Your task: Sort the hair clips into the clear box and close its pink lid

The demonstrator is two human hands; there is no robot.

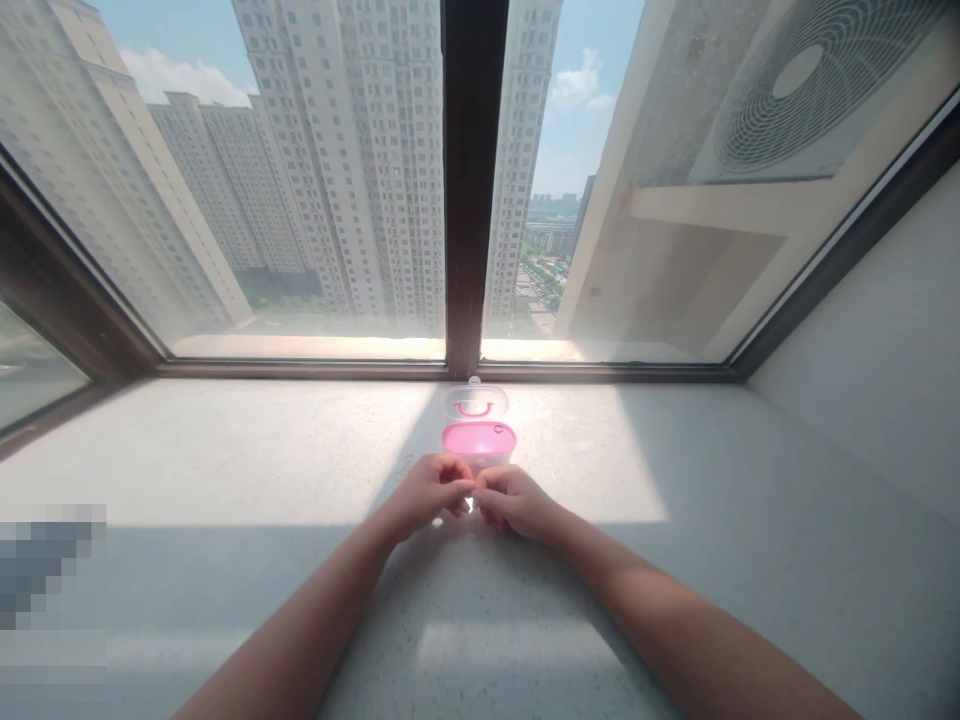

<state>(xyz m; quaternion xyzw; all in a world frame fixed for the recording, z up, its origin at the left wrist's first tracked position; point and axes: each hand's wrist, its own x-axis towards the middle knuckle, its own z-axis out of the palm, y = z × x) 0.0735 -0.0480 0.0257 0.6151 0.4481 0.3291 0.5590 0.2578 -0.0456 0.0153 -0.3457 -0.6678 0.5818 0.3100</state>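
A wide window (300,200) fills the upper half of the view. It is divided in 2 panes by a dark upright frame post (469,180). Behind the glass stand tall apartment towers, and on the right an outdoor air-conditioner unit (795,90) with a round fan grille. Under the window runs a pale speckled stone sill (187,450), partly in sun and partly in shadow, and at the right it meets a white wall (885,380).

On the sill, just before the foot of the post, stands a small pink box (478,440). Its clear lid (475,403), which carries a pink handle, is thrown back toward the glass, probably so that the inside is reachable from the person's side. What the box contains cannot be told, because only a flat pink surface shows.

Both forearms reach low over the sill, which likely gives steadiness for fine work. The left hand (424,495) and the right hand (517,503) meet just in front of the box, near it but, as far as one can see, not touching it. Each hand is curled, with thumb and fingertips pressed together, and between them the 2 hands pinch a small bright thing (469,503). It is so tiny that only fingertips could hold it, and its kind is not clear.
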